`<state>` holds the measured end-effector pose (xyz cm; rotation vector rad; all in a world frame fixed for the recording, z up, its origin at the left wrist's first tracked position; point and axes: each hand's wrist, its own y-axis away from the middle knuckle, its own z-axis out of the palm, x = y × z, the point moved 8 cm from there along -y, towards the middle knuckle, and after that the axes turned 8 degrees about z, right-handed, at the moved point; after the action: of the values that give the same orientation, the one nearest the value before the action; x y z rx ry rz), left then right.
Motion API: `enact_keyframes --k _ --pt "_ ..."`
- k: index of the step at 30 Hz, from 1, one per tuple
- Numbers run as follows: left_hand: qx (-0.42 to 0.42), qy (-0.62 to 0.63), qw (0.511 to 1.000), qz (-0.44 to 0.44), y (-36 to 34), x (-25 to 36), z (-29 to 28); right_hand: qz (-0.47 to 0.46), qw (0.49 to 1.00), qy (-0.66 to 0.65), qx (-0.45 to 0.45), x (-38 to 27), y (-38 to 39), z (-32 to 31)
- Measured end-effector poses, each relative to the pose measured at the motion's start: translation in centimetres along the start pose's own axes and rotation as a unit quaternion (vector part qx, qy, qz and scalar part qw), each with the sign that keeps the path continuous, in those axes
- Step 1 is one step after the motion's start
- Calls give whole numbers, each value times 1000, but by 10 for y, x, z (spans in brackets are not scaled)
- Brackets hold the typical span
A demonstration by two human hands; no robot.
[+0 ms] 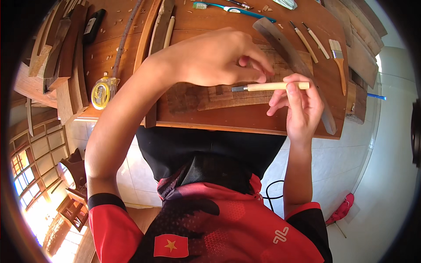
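My right hand (302, 105) grips a carving chisel (272, 86) by its pale wooden handle. The chisel lies nearly level, its short dark metal blade pointing left. Just left of it, my left hand (219, 59) hovers over the work with fingers loosely bent and apart, holding nothing that I can see. Beneath both hands lies a brown wooden board (193, 98) with recesses cut in its surface. A curved dark wooden strip (280, 41) runs past its right side, partly behind my right hand.
Two thin carving tools (304, 42) and a flat brush (337, 61) lie at the right. A toothbrush (234, 9) is at the back. On the left are a yellow tape measure (101, 94), a black object (93, 26) and stacked wood (66, 52). Shavings dot the wooden table (120, 15).
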<state>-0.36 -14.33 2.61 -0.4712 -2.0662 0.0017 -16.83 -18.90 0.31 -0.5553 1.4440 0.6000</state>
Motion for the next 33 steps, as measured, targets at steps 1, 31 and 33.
enact_keyframes --k 1,31,33 --pt "-25 -13 1000 -15 -3 -4 4 -1 1000 -1 -3 0 0 1" --pt "-34 30 999 -11 2 -11 18 -118 878 443 140 -61 30 -80" --pt "-41 36 998 -17 1 -11 16 -78 843 519 121 -55 24 -74"
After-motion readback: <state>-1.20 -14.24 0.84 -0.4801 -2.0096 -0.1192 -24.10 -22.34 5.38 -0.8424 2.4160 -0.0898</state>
